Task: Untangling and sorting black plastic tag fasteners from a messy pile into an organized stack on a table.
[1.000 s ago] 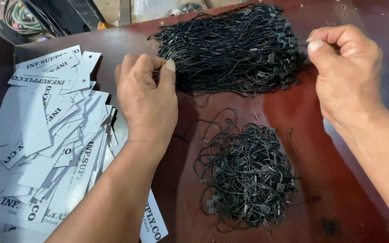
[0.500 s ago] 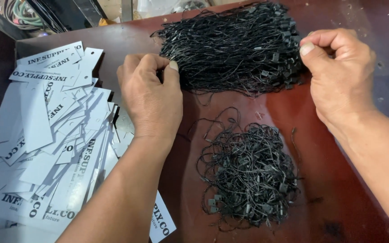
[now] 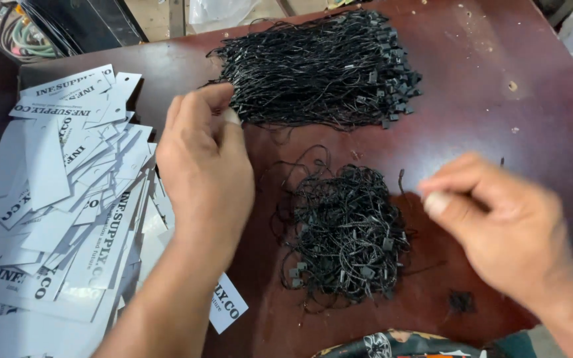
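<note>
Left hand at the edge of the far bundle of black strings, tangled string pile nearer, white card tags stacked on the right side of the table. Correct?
Not quite: the white card tags lie on the left side of the table, as the head view shows. The left hand, far bundle and tangled string pile are as stated.

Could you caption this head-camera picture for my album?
Two bare hands, left hand and right hand, over black string loops beside white paper tags.

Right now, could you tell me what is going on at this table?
A person is working with bare hands at a dark red table. The left hand rests by the near edge of a big bundle of black strings, thumb and forefinger pinched together. The right hand, blurred, hovers beside a smaller tangled heap of strings. A loose pile of white paper tags lies to the left.
</note>
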